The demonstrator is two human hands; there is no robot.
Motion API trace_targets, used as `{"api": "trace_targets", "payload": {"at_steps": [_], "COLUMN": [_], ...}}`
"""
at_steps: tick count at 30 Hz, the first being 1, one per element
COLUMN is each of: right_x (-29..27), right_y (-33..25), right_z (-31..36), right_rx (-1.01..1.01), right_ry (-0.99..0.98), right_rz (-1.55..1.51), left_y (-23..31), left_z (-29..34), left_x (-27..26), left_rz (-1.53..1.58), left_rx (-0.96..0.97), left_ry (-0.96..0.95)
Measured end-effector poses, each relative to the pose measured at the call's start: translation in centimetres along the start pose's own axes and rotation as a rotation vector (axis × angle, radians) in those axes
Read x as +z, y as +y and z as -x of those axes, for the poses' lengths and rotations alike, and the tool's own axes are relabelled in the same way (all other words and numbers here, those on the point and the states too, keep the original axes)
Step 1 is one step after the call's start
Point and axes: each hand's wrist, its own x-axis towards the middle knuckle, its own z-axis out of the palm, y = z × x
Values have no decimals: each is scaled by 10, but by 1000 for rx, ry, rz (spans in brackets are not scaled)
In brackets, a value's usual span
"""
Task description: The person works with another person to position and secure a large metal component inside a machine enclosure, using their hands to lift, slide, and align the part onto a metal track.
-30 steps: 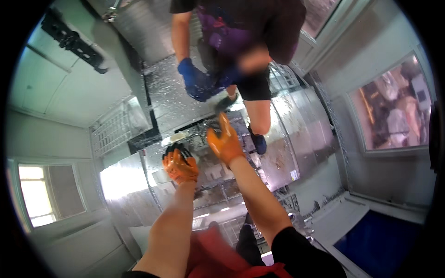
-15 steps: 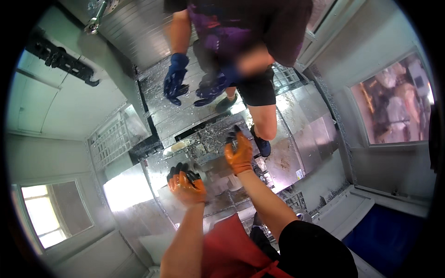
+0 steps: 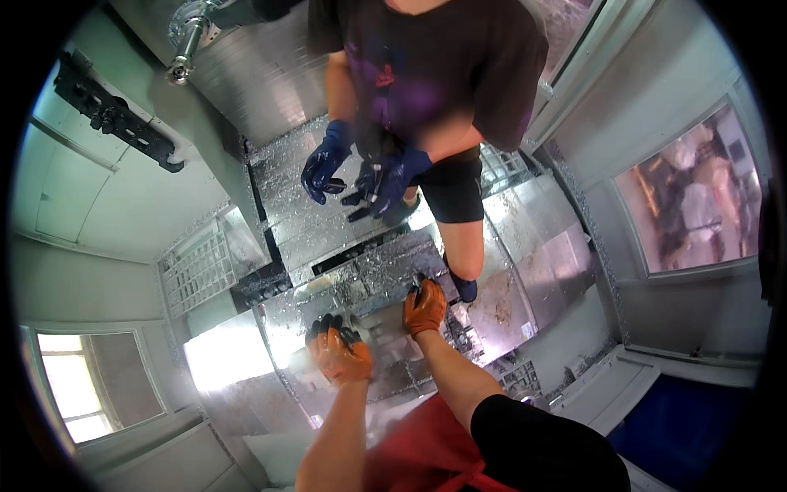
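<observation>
My left hand (image 3: 338, 351), in an orange glove with dark fingertips, rests by the left end of a grey metal block (image 3: 385, 330). Its fingers are stretched and slightly apart, with nothing seen in them. At the block's far right corner is my right hand (image 3: 425, 307) in a matching glove. Its fingers are bent and close together; whatever they hold is hidden. The block lies low between both hands, its outline blurred. Under it is a metal bed (image 3: 361, 275) strewn with shiny shavings.
Opposite me stands a co-worker in a dark shirt (image 3: 459, 74) and blue gloves (image 3: 326, 164), a small shiny metal piece (image 3: 375, 182) at one hand. Metal cover plates (image 3: 508, 279) flank the bed. White grates (image 3: 201, 262) lie left; a ratchet-like tool (image 3: 187, 53) is upper left.
My right hand has come down and nearer, its fingers going from spread to bent. My left hand has shifted slightly right. The co-worker's hands have moved to the right and lower.
</observation>
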Motion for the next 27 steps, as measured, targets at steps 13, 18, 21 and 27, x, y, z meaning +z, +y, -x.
{"api": "trace_targets", "payload": {"at_steps": [13,18,21,27], "right_x": [26,15,18,21], "right_y": [-25,-35,-32,-32], "right_z": [8,8,3,5], "right_rx": [-11,28,12,-14], "right_ry": [9,-29,-9,-9], "right_rz": [195,183,182,201], "left_y": [-4,1,4,6], "left_z": [0,0,-2,-8], "left_x": [3,-4,-7,-14], "left_rz": [-10,5,15,51], "left_rx": [-4,-26,3,-14], "left_ry": [0,-29,-18,-34]}}
